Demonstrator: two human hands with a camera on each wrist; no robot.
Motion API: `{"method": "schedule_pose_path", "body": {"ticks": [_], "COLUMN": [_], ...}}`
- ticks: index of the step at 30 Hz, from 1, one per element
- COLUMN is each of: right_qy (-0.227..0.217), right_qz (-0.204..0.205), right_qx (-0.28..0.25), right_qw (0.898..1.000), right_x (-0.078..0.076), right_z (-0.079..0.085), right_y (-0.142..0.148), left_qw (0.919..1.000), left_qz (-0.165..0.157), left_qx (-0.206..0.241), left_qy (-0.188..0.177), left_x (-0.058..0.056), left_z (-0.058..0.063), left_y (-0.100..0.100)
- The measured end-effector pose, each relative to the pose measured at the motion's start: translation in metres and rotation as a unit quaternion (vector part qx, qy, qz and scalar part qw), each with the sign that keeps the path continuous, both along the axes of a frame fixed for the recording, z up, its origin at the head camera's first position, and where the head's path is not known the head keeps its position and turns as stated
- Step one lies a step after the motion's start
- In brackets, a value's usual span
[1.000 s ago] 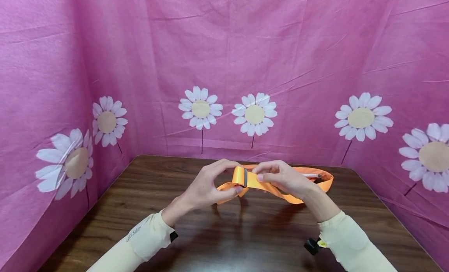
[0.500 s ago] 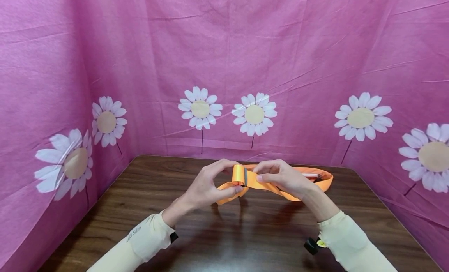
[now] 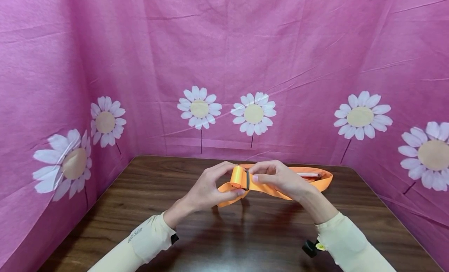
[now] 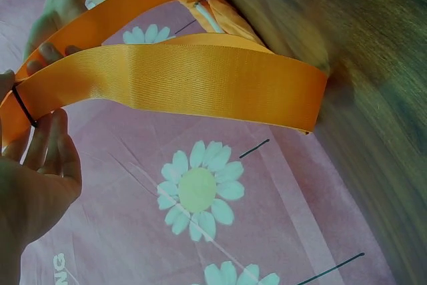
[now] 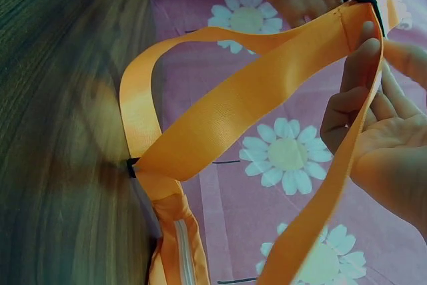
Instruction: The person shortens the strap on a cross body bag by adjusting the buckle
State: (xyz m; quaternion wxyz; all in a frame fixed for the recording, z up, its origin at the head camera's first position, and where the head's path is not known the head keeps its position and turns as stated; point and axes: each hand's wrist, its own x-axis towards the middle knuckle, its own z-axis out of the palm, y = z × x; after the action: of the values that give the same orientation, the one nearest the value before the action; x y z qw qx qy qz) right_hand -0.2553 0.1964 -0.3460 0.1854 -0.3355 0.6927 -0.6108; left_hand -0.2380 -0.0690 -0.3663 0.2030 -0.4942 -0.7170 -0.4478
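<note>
An orange webbing strap [image 3: 268, 189] is held up over the table, with a black slide buckle [image 3: 247, 180] threaded on it. My left hand [image 3: 205, 188] pinches the strap at the buckle, thumb below and fingers above, around a short strap loop [image 3: 236, 176] that stands out left of the buckle. Just right of the buckle, my right hand [image 3: 285, 180] pinches the strap between thumb and fingers. In the right wrist view, a second black buckle [image 5: 132, 167] sits lower on the strap, above an orange pouch [image 5: 157, 268] with a pale zipper [image 5: 185, 255].
The strap's far loop and pouch lie toward the back right of the brown wooden table [image 3: 196, 233]. A pink cloth [image 3: 224, 50] printed with white daisies surrounds the table's back and sides. A small black device [image 3: 309, 248] hangs under the right sleeve.
My right thumb and fingers have slid slightly left along the strap, closer to the buckle. The buckle has shifted a little right and down, with more of the loop's band showing beside it.
</note>
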Motion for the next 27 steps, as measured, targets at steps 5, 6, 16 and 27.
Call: {"method": "schedule_pose_path", "body": {"ticks": [5,6,16,27], "right_qy": [0.004,0.006,0.015,0.017], "right_qz": [-0.014,-0.017,-0.031,-0.014], "right_qx": [0.032,0.039,0.033,-0.006], "right_qw": [0.999,0.999,0.999,1.000], "right_x": [0.004,0.005,0.010,0.012], "right_z": [0.003,0.003,0.005,0.008], "right_y": [-0.004,-0.005,-0.007,-0.010], "left_qw": [1.0000,1.0000,0.9992,0.9939], "left_qz": [-0.004,-0.005,-0.002,0.043], "left_qx": [0.000,0.000,-0.025,-0.037], "left_qy": [0.006,0.007,-0.031,0.095], "left_x": [0.000,0.000,-0.003,-0.004], "left_z": [-0.001,-0.001,-0.008,-0.012], "left_y": [0.001,0.001,0.004,0.007]}}
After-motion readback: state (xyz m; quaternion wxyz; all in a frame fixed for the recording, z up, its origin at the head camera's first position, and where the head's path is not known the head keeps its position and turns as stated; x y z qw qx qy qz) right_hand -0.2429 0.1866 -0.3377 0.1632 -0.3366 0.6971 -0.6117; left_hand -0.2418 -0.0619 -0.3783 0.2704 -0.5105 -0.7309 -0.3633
